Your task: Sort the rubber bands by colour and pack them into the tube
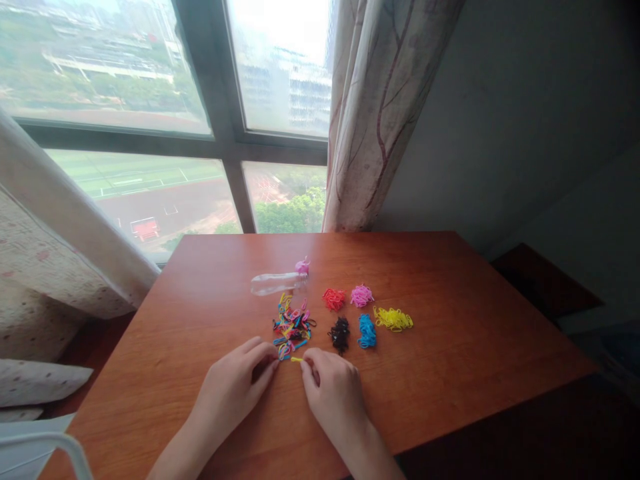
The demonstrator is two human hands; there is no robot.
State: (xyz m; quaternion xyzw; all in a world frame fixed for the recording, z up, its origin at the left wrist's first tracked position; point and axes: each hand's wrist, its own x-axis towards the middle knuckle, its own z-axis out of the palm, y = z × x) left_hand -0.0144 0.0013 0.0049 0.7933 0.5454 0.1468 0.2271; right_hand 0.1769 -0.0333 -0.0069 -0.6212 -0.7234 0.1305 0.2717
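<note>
A mixed pile of small rubber bands (pixel 294 325) in several colours lies in front of my hands. My right hand (pixel 334 383) pinches a yellow rubber band (pixel 297 360), whose loop sticks out to the left of the fingertips. At the pile's near left edge, my left hand (pixel 243 373) has thumb and finger closed beside blue and pink bands; whatever is between those fingertips is hidden. Sorted by colour to the right are a red pile (pixel 334 299), a pink pile (pixel 362 295), a black pile (pixel 339 335), a blue pile (pixel 367 331) and a yellow pile (pixel 394 319).
A clear plastic container (pixel 275 284) with a pink top (pixel 303 267) lies on its side behind the mixed pile. The brown wooden table (pixel 480 333) reaches back to a window (pixel 227 143) with curtains (pixel 373 120). A white curved frame (pixel 55 440) stands at lower left.
</note>
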